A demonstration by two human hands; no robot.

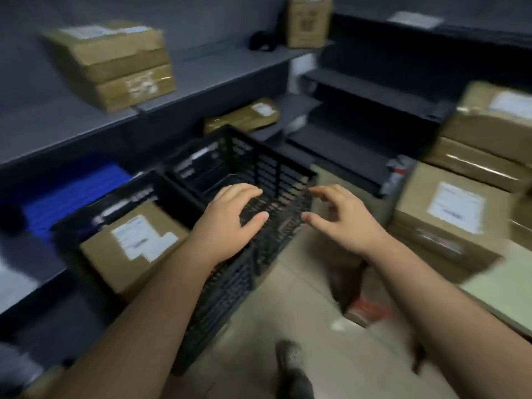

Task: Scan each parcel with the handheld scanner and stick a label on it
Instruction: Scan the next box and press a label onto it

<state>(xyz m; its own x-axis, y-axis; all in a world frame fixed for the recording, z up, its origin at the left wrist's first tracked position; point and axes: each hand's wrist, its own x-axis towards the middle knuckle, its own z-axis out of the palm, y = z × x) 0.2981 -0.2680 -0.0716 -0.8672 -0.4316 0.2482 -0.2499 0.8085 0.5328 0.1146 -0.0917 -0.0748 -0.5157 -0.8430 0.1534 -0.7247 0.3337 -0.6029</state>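
Two black slatted crates stand side by side against the shelving. The near crate [95,223] holds a cardboard parcel [135,249] with a white label on top. The far crate [285,174] looks empty. My left hand [230,220] rests on the far crate's near rim, fingers curled over the edge and thumb against the outer wall. Just right of that crate's corner hovers my right hand [339,220], fingers spread and bent, holding nothing. No scanner shows clearly. The picture is blurred by motion.
Labelled cardboard parcels sit on the table at right [449,220], stacked behind it [489,131], and on the grey shelves [115,67] [309,21]. A flat brown packet [244,116] lies on a lower shelf. Blue material [72,194] lies left. My shoe [290,367] is on the tiled floor.
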